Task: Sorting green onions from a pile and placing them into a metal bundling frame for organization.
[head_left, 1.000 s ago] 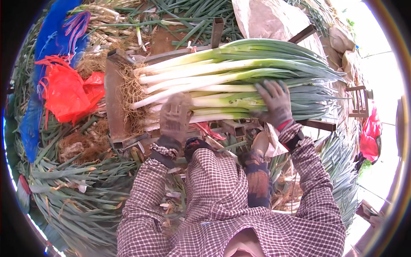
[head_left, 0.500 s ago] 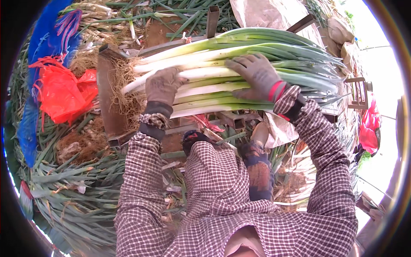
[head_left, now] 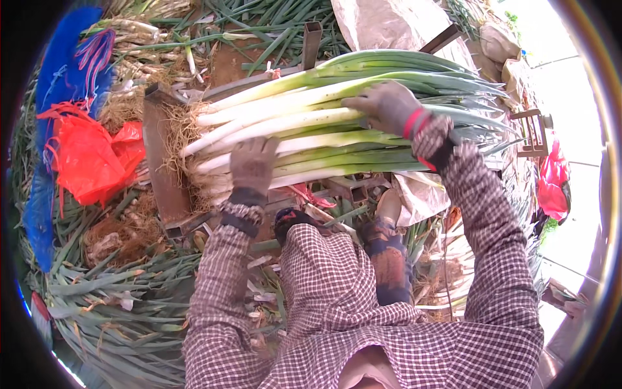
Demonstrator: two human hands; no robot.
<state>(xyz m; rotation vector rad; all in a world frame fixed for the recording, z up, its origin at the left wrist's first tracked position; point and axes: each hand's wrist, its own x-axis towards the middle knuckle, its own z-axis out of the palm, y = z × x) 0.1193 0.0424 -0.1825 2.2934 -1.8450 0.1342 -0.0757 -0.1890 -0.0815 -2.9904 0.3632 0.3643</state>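
Note:
A thick row of long green onions (head_left: pixel 291 123) lies crosswise on a metal rack, white stems and hairy roots (head_left: pixel 178 139) at the left, green leaves at the right. My gloved left hand (head_left: pixel 253 165) rests on the near white stems, close to the roots. Its fingers are stretched out, pointing away from me. Over the pale green middle of the stalks is my gloved right hand (head_left: pixel 392 109), fingers toward the left and slightly bent. It does not grip a stalk that I can see. The rack's brown end plate (head_left: pixel 163 155) stands beside the roots.
An upright metal post (head_left: pixel 311 45) and a slanted one (head_left: pixel 442 39) rise behind the onions. Red plastic bags (head_left: pixel 91 159) and blue sheeting (head_left: pixel 48 214) lie at the left. Heaped green onions (head_left: pixel 123 292) cover the ground at the lower left. A pale sheet (head_left: pixel 395 26) lies beyond the rack.
My left hand has slid toward me off the middle stems onto the near ones, its fingers now straighter. My right hand has lifted slightly, its fingers less spread. Some white stems have shifted.

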